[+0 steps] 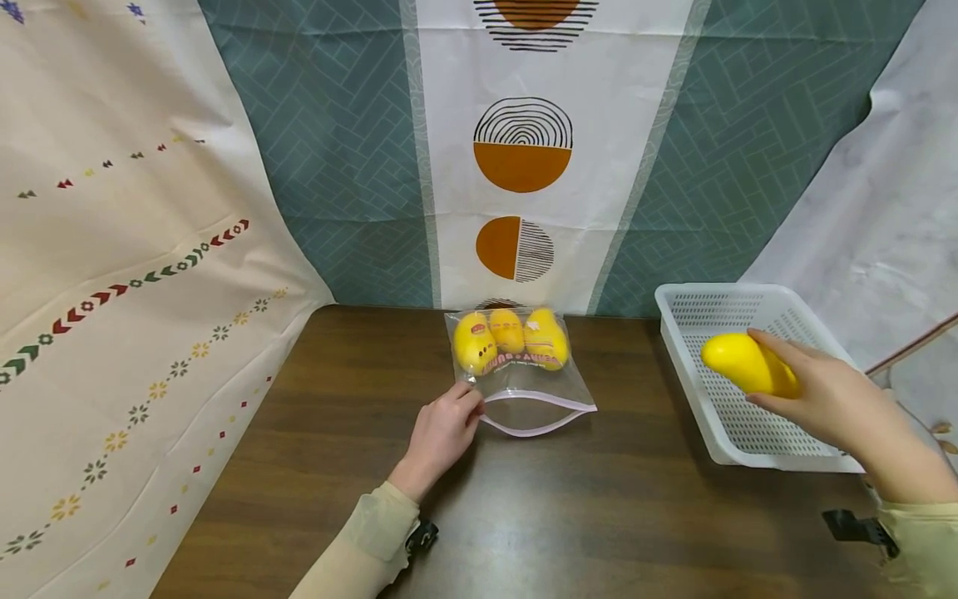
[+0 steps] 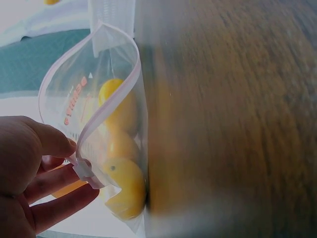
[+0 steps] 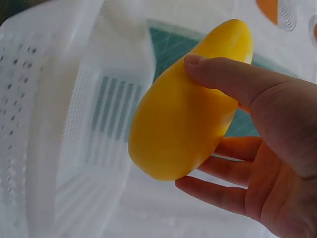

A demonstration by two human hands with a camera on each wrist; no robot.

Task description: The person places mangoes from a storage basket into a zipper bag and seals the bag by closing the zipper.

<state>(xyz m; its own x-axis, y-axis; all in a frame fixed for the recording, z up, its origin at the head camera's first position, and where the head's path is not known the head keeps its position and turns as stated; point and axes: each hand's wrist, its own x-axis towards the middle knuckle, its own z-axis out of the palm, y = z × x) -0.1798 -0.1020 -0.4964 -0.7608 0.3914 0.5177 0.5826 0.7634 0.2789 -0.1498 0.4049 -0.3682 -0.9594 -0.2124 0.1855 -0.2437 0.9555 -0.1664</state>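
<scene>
A clear zip bag (image 1: 576, 387) lies on the table with its pink-edged mouth gaping toward me. Inside are three yellow mangoes (image 1: 471, 345), bunched at the bag's far end. My left hand (image 1: 445, 424) pinches the left corner of the mouth, by the white slider (image 2: 84, 170) seen in the left wrist view. Over the white basket (image 1: 692, 391) at the right, my right hand (image 1: 846, 399) grips another yellow mango (image 1: 737, 362). The right wrist view shows the thumb across this mango (image 3: 178, 124) and the fingers behind it.
The brown wooden table (image 1: 599, 516) extends between the bag and the basket. A patterned cloth (image 1: 359, 166) hangs along its back edge, and a cream cloth (image 1: 150, 316) slopes down at the left. A pale cloth (image 1: 861, 216) stands behind the basket.
</scene>
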